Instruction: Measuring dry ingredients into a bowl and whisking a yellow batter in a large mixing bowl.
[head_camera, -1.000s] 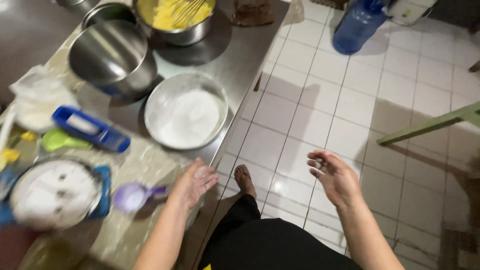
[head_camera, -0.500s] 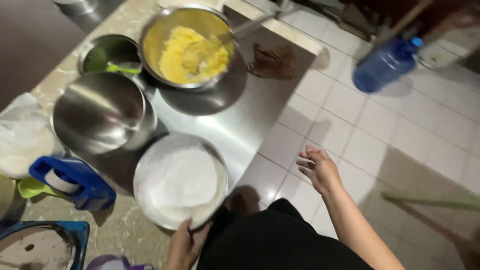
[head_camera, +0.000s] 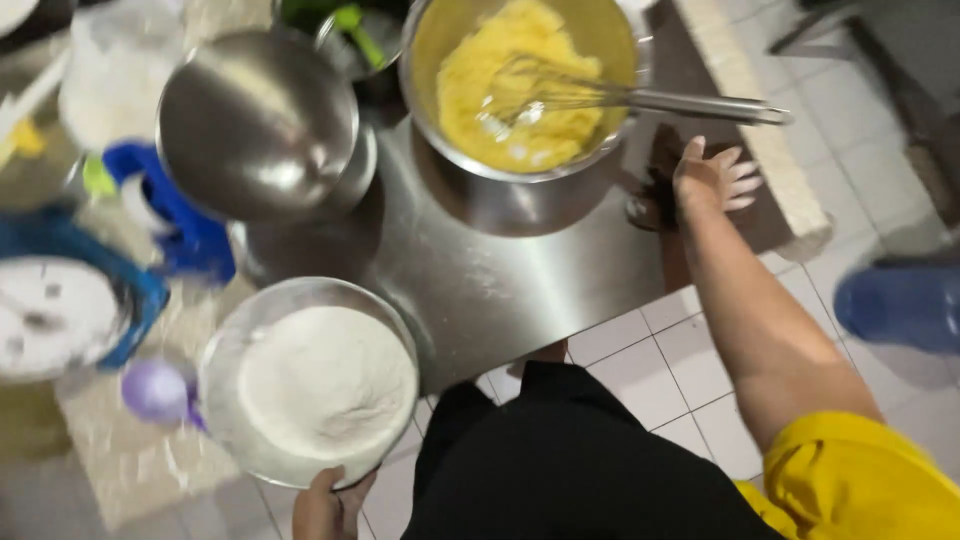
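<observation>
A glass bowl of white flour (head_camera: 310, 385) sits at the near edge of the steel counter (head_camera: 480, 290). My left hand (head_camera: 330, 505) grips its near rim from below. Farther back stands a steel bowl of yellow batter (head_camera: 520, 85) with a wire whisk (head_camera: 640, 100) resting in it, handle pointing right. My right hand (head_camera: 712, 175) is stretched out with fingers spread, just below the whisk handle, holding nothing. It hovers over a dark object (head_camera: 660, 180) on the counter's right side.
An empty steel bowl (head_camera: 258, 122) stands left of the batter. Behind it is a pot with green utensils (head_camera: 350, 30). A blue scale with a white plate (head_camera: 60, 315), a blue tape dispenser (head_camera: 170, 215) and a purple scoop (head_camera: 155, 390) crowd the left. A blue water jug (head_camera: 900, 305) stands on the tiled floor.
My right hand has reached forward from over the floor to beside the whisk handle. My left hand now holds the flour bowl's rim. The view has closed in on the counter.
</observation>
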